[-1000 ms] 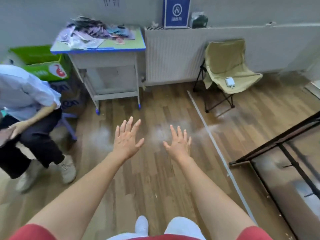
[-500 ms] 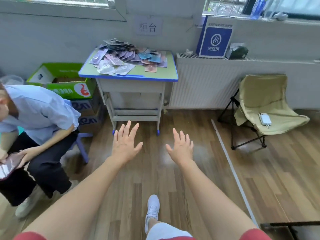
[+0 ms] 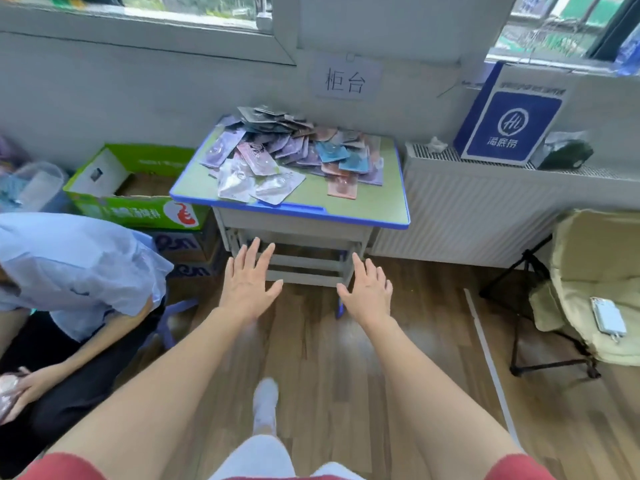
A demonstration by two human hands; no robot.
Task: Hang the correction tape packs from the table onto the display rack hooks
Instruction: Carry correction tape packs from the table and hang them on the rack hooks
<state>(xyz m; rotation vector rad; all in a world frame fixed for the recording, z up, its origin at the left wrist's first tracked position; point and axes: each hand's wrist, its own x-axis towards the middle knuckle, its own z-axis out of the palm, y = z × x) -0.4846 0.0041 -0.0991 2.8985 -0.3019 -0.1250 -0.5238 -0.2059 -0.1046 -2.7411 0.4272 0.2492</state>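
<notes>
Seated person, far left: a person in a pale blue short-sleeved shirt [image 3: 72, 271] sits bent forward, hands low at the frame's edge.
Box: an open green cardboard carton [image 3: 135, 207] stands on the floor just beside the table's left side.
Left hand: the left hand [image 3: 247, 289] is held out at arm's length, palm down, fingers straight and spread, gripping nothing; it hovers in front of the table's lower frame.
Table: a small school desk with a green top and blue edging [image 3: 384, 199] stands against the grey wall under a window.
Task items: a loose heap of flat correction tape packs in purple, pink, blue and silver [image 3: 287, 157] covers the left and middle of the tabletop, well apart from both hands.
Right hand: the right hand [image 3: 369, 296] mirrors the left, arm extended, palm down, fingers straight and fanned, empty, level with the table's right leg.
Radiator: a white ribbed radiator [image 3: 467, 216] sits just right of the table.
Chair, far right: a beige folding fabric chair [image 3: 595, 282] holds a white phone-like device [image 3: 607, 318].
</notes>
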